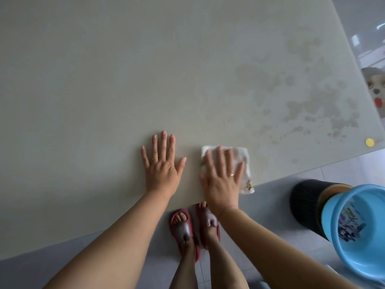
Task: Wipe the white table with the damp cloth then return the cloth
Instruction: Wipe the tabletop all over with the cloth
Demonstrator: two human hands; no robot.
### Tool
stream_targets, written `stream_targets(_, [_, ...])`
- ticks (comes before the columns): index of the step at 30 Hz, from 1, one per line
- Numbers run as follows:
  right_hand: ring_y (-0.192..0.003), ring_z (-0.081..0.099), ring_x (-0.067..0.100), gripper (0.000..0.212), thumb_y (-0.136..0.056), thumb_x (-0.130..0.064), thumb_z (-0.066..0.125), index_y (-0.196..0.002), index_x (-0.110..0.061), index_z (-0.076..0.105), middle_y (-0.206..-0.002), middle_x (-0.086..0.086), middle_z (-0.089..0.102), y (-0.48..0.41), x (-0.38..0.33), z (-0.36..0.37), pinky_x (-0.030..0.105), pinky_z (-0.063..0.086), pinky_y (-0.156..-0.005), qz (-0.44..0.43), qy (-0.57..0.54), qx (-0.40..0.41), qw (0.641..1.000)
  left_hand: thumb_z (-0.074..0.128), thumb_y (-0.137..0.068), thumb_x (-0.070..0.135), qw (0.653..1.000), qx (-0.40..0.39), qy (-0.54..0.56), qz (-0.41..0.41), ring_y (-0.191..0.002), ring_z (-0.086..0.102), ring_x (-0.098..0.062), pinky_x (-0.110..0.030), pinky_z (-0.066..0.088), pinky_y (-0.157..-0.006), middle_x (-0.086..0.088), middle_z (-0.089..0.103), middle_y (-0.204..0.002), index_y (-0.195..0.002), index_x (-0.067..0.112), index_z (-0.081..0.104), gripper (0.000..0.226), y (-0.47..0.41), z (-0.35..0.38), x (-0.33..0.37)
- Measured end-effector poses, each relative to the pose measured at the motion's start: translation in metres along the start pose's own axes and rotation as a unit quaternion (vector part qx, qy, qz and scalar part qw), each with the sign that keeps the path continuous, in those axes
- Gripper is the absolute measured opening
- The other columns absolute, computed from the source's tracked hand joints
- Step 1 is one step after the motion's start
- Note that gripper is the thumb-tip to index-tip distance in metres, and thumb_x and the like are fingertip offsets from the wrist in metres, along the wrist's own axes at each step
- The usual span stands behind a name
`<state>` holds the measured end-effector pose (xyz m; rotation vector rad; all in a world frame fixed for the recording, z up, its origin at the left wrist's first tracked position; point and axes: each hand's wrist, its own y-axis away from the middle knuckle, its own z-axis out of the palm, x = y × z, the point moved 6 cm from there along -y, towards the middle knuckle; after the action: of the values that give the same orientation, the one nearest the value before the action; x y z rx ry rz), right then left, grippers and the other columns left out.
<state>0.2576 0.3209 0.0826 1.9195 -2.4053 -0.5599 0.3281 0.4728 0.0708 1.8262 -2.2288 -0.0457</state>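
The white table (125, 69) fills most of the view. Wet streaks and damp patches (308, 97) cover its right part. A folded white damp cloth (241, 157) with a small printed pattern lies near the table's front edge. My right hand (223, 178) presses flat on the cloth, fingers spread, covering its left half. The cloth's lower right corner hangs slightly over the edge. To the left of the cloth, my left hand (161, 165) rests flat on the bare tabletop, fingers apart, holding nothing.
A blue plastic basin (354, 230) sits on a black stool (306, 201) at the lower right, beside the table. A small yellow round thing (370, 142) lies near the table's right corner. A toy dog (375, 90) is beyond the right edge. My feet in red slippers (185, 228) stand on grey floor tiles.
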Motion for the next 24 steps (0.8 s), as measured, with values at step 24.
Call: stream_targets(24, [-0.143, -0.020, 0.024, 0.056, -0.096, -0.051, 0.022, -0.148, -0.041, 0.003, -0.159, 0.006, -0.006, -0.062, -0.022, -0.008, 0.061, -0.017, -0.108, 0.010, -0.001, 0.009, 1.000, 0.030, -0.091, 0.049, 1.000, 0.020, -0.012, 0.005, -0.142, 0.025, -0.031, -0.060, 0.013, -0.112, -0.010, 0.027, -0.154, -0.147, 0.015, 0.031, 0.066, 0.000, -0.002, 0.001])
